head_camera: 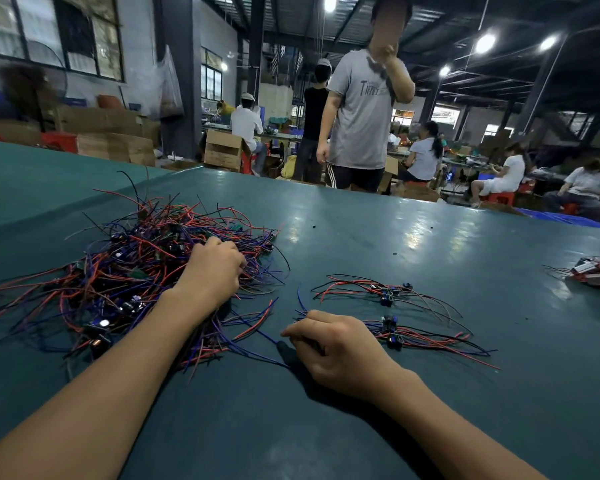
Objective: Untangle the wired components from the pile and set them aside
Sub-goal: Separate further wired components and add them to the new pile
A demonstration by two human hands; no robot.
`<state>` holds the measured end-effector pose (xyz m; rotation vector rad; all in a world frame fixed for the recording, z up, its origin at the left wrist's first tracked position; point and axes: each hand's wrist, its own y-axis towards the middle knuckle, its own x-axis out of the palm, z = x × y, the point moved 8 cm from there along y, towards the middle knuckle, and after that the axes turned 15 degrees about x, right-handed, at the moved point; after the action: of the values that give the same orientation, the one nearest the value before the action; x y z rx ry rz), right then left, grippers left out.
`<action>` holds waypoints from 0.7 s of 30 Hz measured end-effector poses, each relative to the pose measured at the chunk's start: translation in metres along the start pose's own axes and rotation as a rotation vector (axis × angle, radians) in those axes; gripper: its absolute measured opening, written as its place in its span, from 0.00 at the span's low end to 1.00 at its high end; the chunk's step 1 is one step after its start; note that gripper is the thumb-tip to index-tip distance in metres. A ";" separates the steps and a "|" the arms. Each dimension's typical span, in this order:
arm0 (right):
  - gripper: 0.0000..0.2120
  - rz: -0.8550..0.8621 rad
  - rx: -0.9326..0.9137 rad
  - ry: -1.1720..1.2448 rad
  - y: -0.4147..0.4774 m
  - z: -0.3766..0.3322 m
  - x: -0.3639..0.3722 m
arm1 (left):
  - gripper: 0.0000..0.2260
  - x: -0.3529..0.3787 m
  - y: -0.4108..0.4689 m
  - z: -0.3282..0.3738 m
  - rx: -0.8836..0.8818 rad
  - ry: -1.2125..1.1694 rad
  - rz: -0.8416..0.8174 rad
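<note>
A big tangled pile of red, blue and black wired components (118,268) lies on the left of the green table (395,237). My left hand (212,268) reaches into the pile's right side, fingers curled down among the wires; what they grip is hidden. My right hand (333,348) rests on the table with fingers curled, pinching thin wires that run left toward the pile. Two sorted bunches lie to the right: a far bunch (385,292) and a near bunch (416,336) just beside my right hand.
Another heap of parts (596,271) sits at the table's right edge. A person in a grey shirt (361,109) stands at the far edge. Seated workers, cardboard boxes (115,145) and red stools fill the hall behind.
</note>
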<state>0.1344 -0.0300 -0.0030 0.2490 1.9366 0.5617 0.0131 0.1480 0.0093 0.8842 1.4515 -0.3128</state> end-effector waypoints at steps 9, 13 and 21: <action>0.09 -0.011 0.037 0.019 0.001 0.005 0.002 | 0.10 0.009 0.003 0.007 -0.003 0.076 -0.051; 0.09 0.007 0.049 0.019 0.002 0.006 0.003 | 0.07 -0.020 -0.007 0.030 0.152 0.017 0.320; 0.04 0.166 0.279 0.243 0.008 0.028 -0.016 | 0.07 -0.098 -0.048 0.133 0.754 -0.114 0.745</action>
<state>0.1661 -0.0225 0.0046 0.5439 2.2453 0.4435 0.0623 -0.0060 0.0694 1.9021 0.7905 -0.3351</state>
